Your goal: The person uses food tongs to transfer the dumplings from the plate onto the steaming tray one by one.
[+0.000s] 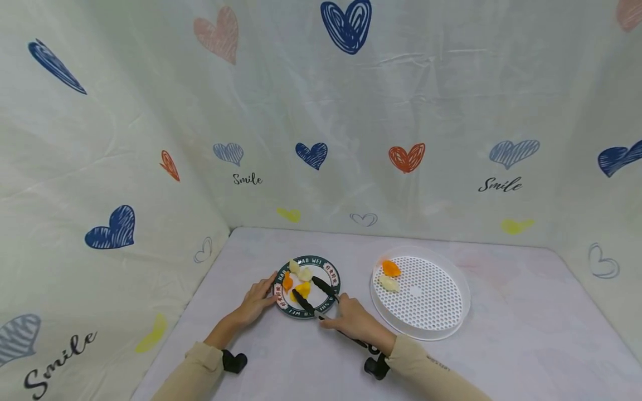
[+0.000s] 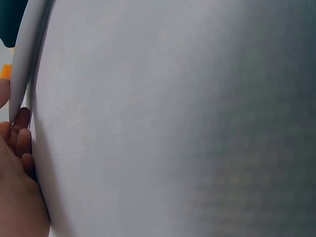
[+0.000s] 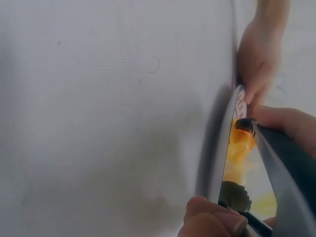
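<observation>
A round plate (image 1: 321, 263) with a dark green lettered rim rests on the table, bearing several small pale, yellow and orange pieces (image 1: 303, 288) whose kind I cannot tell. My left hand (image 1: 253, 303) pinches the plate's left edge; in the left wrist view the fingers (image 2: 22, 140) reach under the rim, with the thumb above. Black-tipped tongs (image 1: 327, 286) are gripped in my right hand (image 1: 360, 322). Their tips are spread over the plate, one beside the yellow pieces. The right wrist view shows an orange-yellow piece (image 3: 239, 148) near one tip.
Right of the plate stands a round white perforated tray (image 1: 426, 295) with a raised rim. An orange piece (image 1: 391, 268) and a pale piece (image 1: 389, 283) lie at its upper left. A heart-printed curtain (image 1: 351, 111) hangs behind the table and along its sides.
</observation>
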Motion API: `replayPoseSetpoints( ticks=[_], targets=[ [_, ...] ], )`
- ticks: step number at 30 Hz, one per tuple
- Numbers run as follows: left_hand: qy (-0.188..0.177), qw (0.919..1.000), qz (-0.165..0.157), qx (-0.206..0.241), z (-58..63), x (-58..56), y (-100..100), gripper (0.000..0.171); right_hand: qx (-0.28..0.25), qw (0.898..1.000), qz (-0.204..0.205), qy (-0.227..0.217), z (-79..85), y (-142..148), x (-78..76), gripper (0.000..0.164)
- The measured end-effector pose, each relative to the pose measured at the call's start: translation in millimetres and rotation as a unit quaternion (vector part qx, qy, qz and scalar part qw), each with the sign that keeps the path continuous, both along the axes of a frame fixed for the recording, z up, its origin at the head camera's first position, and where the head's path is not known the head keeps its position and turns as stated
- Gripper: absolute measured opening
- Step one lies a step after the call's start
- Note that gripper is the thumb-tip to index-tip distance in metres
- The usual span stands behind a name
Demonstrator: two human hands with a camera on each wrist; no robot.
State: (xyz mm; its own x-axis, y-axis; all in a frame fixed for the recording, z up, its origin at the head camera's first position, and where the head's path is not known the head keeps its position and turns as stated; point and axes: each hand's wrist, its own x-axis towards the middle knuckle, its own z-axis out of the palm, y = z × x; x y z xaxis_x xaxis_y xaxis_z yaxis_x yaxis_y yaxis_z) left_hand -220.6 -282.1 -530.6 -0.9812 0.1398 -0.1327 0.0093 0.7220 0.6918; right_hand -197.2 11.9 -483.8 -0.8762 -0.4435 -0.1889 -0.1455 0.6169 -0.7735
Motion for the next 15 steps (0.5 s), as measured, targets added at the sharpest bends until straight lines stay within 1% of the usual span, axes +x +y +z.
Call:
replayPoseSetpoints(
  ticks=[3,7,9,12,15],
  targets=[
    [0.011,0.9999,-0.001,-0.007,0.1,2.2,0.9,0.066,-0.003,1.000,-0.001,-0.001,-0.3,-0.2,1.3,0.087],
    [0.029,0.9994,-0.009,-0.018,-0.7,4.3,0.7,0.066,-0.008,1.000,0.006,-0.001,-3.0,-0.5,1.2,0.080],
    [0.036,0.9990,-0.014,-0.021,-1.8,4.4,-0.1,0.066,-0.012,1.000,0.011,0.001,-4.8,-0.8,0.7,0.078],
    [0.050,0.9978,-0.021,-0.038,-4.5,3.8,-1.7,0.065,-0.017,1.000,0.017,0.003,-7.1,-1.3,0.2,0.074],
    [0.053,0.9968,-0.028,-0.052,-5.8,3.1,-2.3,0.065,-0.026,0.999,0.023,0.005,-8.9,-1.6,-0.1,0.071]
  ],
)
